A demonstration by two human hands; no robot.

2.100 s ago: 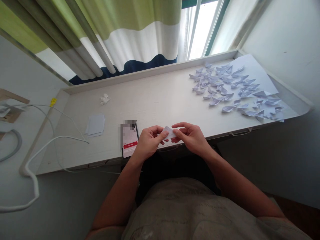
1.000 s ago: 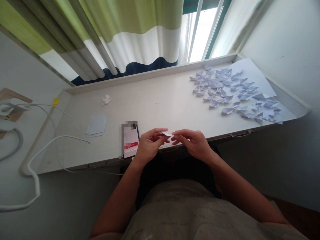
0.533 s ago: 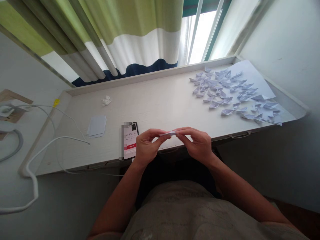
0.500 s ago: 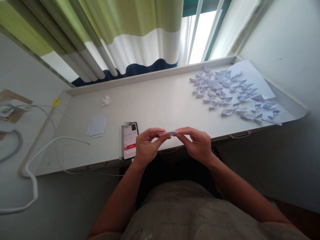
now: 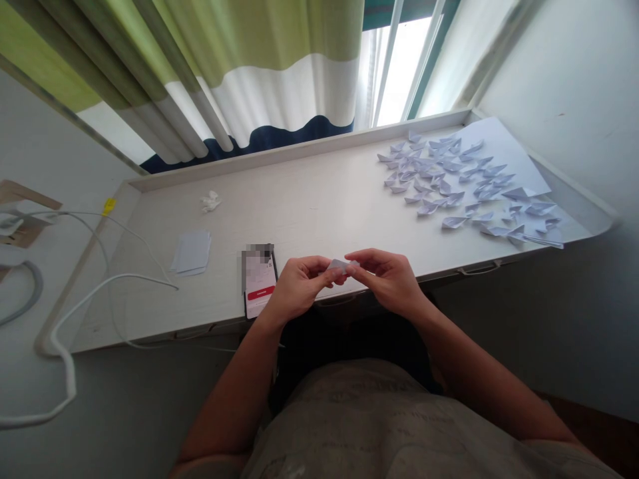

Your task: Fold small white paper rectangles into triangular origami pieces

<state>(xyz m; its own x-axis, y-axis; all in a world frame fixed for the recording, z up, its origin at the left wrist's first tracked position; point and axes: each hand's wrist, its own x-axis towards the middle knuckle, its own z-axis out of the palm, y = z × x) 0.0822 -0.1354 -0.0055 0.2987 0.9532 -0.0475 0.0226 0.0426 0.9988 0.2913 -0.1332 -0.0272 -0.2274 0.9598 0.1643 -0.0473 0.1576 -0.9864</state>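
Observation:
Over the desk's front edge, a small folded piece of white paper [image 5: 339, 265] is held between my two hands. My left hand [image 5: 298, 285] pinches its left end with thumb and fingers. On the other side, my right hand [image 5: 392, 279] has its thumb and fingers at the right end; its index finger arches over the paper. Just left of my left hand a phone [image 5: 260, 303] lies on the desk, its screen lit with a red bar. Several folded paper boats [image 5: 444, 186] are spread across the right part of the desk.
The white desk [image 5: 309, 193] has a raised rim. On its left lie a stack of small paper sheets [image 5: 192, 251], a crumpled tissue [image 5: 210, 201] and white cables [image 5: 124, 276]. A large white sheet [image 5: 512, 156] lies back right, partly under the boats. Curtains [image 5: 279, 86] hang behind.
The folded paper has tilted and now shows a raised peak. My left fingers have curled beneath it, and my right index finger has lifted from the paper's top.

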